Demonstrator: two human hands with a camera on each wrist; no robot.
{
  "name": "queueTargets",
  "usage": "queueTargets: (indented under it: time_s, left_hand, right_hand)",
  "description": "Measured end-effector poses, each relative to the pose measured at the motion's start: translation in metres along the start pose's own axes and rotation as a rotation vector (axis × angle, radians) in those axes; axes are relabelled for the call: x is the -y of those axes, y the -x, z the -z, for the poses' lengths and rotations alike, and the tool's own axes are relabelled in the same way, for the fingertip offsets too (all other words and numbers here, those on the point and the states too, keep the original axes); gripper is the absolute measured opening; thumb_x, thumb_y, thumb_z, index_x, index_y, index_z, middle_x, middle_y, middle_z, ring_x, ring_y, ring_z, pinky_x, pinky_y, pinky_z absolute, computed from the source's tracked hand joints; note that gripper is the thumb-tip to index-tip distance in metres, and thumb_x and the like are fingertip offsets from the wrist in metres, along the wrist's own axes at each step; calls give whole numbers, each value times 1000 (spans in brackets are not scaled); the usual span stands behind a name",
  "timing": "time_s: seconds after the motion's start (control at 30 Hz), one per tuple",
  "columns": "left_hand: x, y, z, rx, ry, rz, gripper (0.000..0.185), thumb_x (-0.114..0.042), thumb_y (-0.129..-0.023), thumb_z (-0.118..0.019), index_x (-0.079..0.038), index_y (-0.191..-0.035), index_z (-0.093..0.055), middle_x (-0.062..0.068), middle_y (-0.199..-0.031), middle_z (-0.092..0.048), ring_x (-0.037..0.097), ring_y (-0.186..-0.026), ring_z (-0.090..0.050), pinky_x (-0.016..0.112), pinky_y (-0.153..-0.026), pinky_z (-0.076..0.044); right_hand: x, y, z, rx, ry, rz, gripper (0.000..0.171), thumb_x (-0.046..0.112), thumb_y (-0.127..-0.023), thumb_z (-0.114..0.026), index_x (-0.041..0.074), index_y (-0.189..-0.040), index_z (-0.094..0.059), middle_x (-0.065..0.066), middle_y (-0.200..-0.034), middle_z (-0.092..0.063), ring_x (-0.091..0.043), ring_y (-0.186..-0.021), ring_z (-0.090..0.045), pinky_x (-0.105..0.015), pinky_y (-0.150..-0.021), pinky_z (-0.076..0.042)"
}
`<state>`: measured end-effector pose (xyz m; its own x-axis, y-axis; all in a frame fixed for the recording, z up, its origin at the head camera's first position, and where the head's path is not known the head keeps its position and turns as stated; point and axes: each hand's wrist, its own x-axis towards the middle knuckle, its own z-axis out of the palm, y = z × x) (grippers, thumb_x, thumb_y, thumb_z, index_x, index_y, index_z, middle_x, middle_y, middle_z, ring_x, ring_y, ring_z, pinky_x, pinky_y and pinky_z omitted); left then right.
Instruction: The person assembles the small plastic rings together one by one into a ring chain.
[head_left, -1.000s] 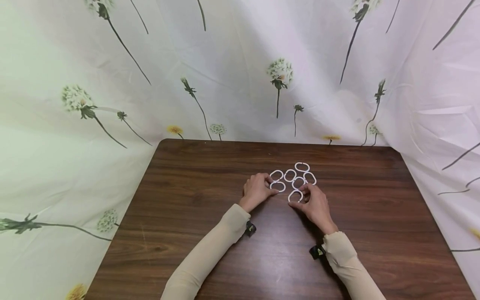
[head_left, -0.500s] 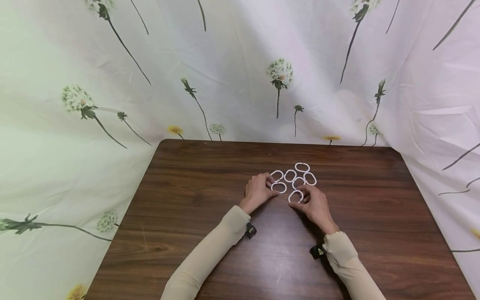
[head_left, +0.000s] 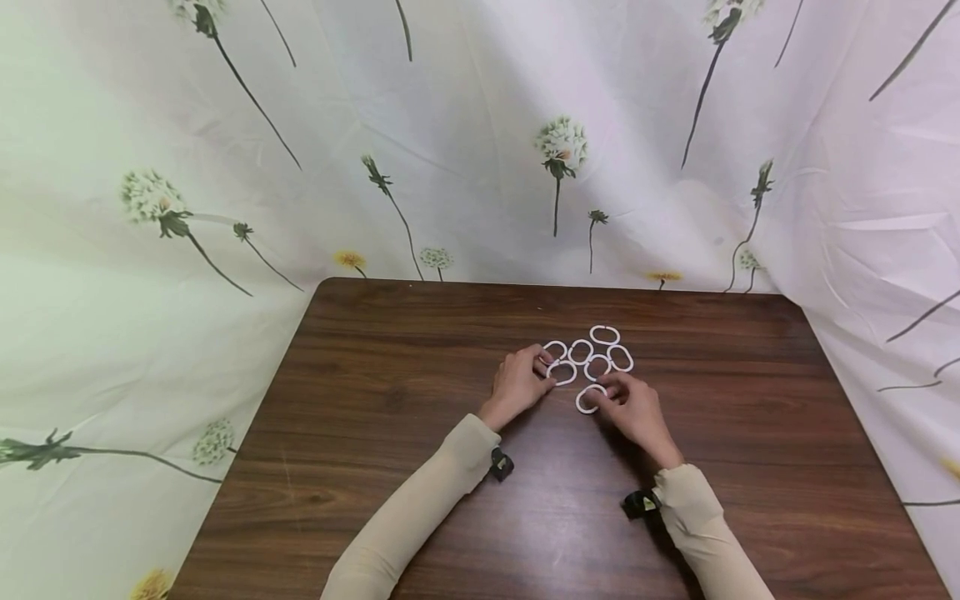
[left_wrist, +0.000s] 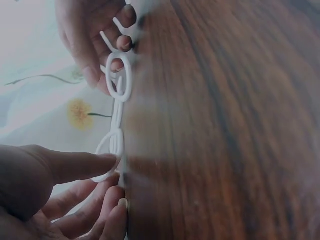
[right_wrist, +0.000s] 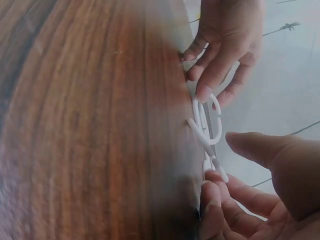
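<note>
Right hand (head_left: 633, 408) pinches the nearest ring (head_left: 588, 399), tilted off the table (head_left: 390, 375).

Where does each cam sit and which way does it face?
Head: above the dark wooden table, looking forward and down at a cluster of white plastic rings; both beige sleeves, left hand and right hand show.
Left wrist: low by the left hand, looking along the tabletop towards the right hand.
Right wrist: low by the right hand, facing the left hand.
Shared: both wrist views catch the white rings and the opposite hand.
</note>
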<state>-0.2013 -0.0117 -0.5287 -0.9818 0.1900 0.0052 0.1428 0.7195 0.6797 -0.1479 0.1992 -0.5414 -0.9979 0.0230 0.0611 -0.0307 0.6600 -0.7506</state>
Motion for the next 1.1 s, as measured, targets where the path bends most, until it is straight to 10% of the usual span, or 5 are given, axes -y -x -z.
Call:
queueTargets:
  time_s: [1.1]
  left_hand:
    - [3,7,6,-3,301,-51,17,0,-85,-71,-2,-101,-71,14,-88,-75,24,-76,-74,17,-64,-57]
  right_hand:
    - [-4,8,20,166,-362,-89,22,3,-90,-68,-8,-108,-62,-26,-93,-71,-17,-72,-74,-31,-61,-61]
